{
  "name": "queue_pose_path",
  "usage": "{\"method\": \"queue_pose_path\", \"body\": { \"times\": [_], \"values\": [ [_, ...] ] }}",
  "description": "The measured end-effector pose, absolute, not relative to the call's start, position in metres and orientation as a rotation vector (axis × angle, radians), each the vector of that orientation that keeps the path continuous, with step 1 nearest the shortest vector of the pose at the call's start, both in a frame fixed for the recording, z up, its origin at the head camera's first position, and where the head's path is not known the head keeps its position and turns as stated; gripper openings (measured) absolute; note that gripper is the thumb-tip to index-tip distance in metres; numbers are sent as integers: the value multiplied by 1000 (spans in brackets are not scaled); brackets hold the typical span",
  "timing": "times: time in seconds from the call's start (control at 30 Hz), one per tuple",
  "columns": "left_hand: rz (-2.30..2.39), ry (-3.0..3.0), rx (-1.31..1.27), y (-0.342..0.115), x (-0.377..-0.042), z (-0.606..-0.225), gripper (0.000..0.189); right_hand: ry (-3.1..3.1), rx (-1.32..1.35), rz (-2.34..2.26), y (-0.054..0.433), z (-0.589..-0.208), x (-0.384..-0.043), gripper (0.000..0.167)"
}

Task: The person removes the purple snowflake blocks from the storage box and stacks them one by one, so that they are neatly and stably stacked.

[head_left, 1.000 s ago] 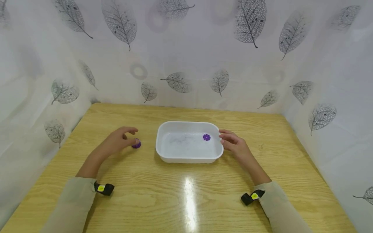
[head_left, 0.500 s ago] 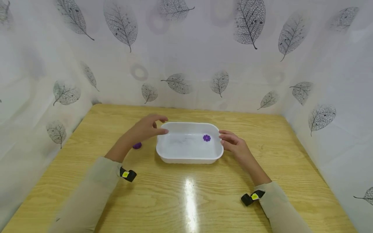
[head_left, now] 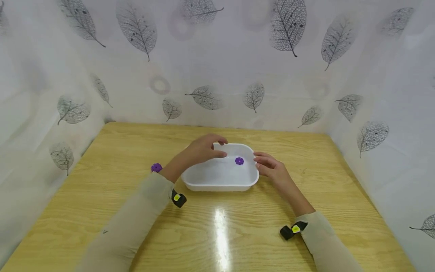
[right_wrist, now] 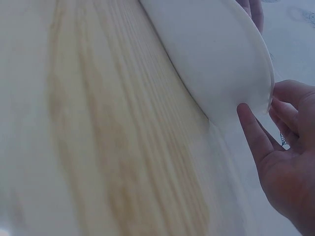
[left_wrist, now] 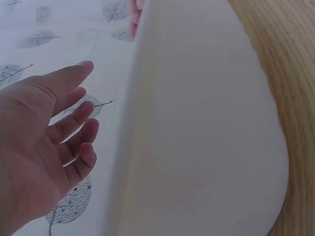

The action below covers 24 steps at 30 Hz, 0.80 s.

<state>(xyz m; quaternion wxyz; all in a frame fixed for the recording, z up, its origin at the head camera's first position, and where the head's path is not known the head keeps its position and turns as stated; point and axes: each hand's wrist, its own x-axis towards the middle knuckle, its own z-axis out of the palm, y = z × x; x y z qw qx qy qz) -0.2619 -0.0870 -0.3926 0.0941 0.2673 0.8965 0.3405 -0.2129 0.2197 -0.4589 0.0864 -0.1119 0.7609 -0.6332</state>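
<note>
My left hand (head_left: pixel 204 148) hovers over the far left part of a white rectangular basin (head_left: pixel 221 187), thumb and fingers apart, nothing between them. The left wrist view shows the same hand (left_wrist: pixel 44 132) with loosely bent fingers beside the basin wall (left_wrist: pixel 206 118). At the basin's right end, my right hand (head_left: pixel 276 170) touches the rim with relaxed fingers. Its thumb (right_wrist: pixel 251 125) lies against the outer wall in the right wrist view. One purple flower-shaped plastic disc (head_left: pixel 239 161) lies inside the basin. A second purple disc (head_left: pixel 156 167) is on the table, partly hidden by my left wrist.
The wooden table (head_left: pixel 238 226) carries the basin near its middle. A white sheet with leaf prints (head_left: pixel 210 56) stands as walls behind and on both sides. Black straps with small cameras, such as the left one (head_left: pixel 178 198), sit on both sleeves.
My left hand has moved right, from beside the purple disc on the table to over the basin, carrying nothing. My right hand stays at the basin's right end.
</note>
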Motion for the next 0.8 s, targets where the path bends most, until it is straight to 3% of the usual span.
{"method": "queue_pose_path", "body": {
  "times": [0.4,0.8],
  "values": [
    [983,2671,752,-44,-273,-422,48,2262,-322,-1874,219,-456,-211,44],
    [869,2663,776,-30,-275,-441,54,2243,-332,-1900,219,-458,-212,44]
  ]
}}
